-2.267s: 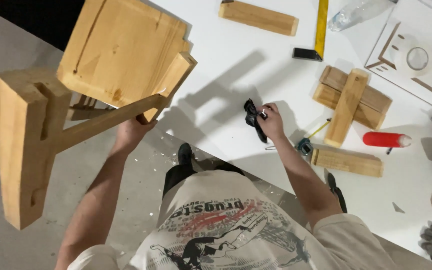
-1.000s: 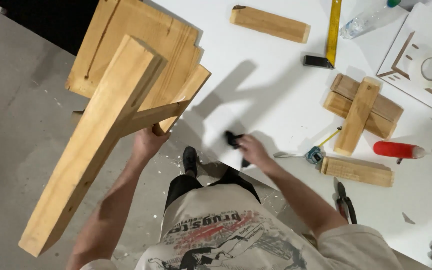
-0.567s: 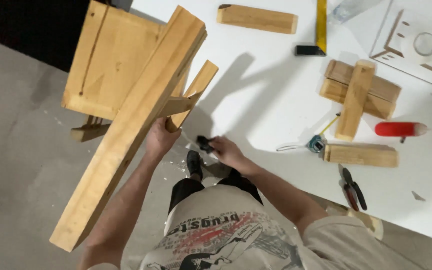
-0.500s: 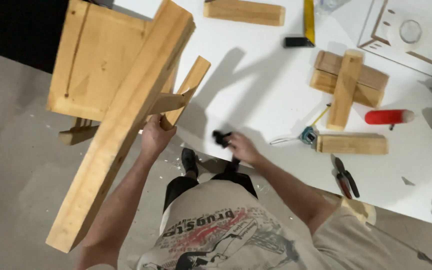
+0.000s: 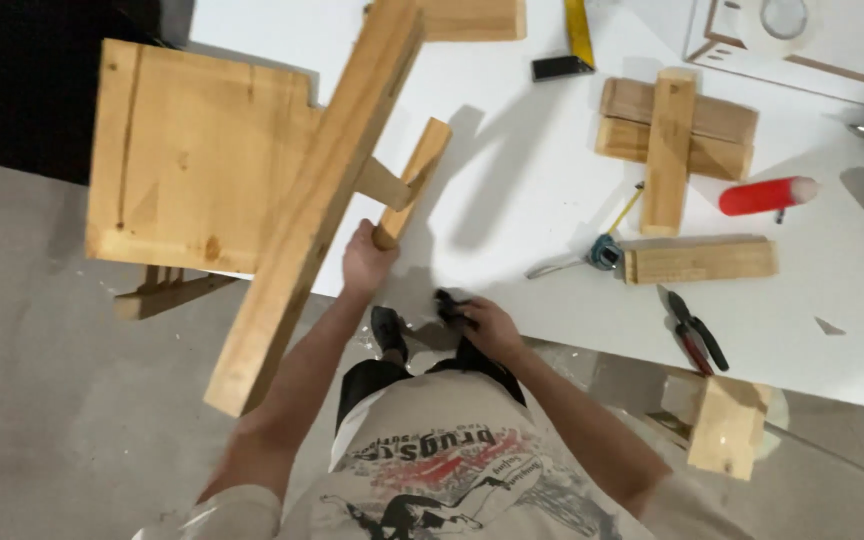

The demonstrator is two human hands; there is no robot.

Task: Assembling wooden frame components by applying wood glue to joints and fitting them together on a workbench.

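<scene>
We grip wooden frame [image 5: 292, 190] with left hand [image 5: 367, 258], fingers clamped round short rail near its end; likely so long beam hangs clear of floor while slab leans on table [image 5: 542, 170] edge. Right hand [image 5: 482, 325] closed on small black tool [image 5: 449, 303] at table's near edge, close to body, seemingly kept ready. Further right on table, lying apart: tape measure [image 5: 604, 250], crossed blocks [image 5: 672, 135], red tube [image 5: 764, 195], pliers [image 5: 694, 335].
</scene>
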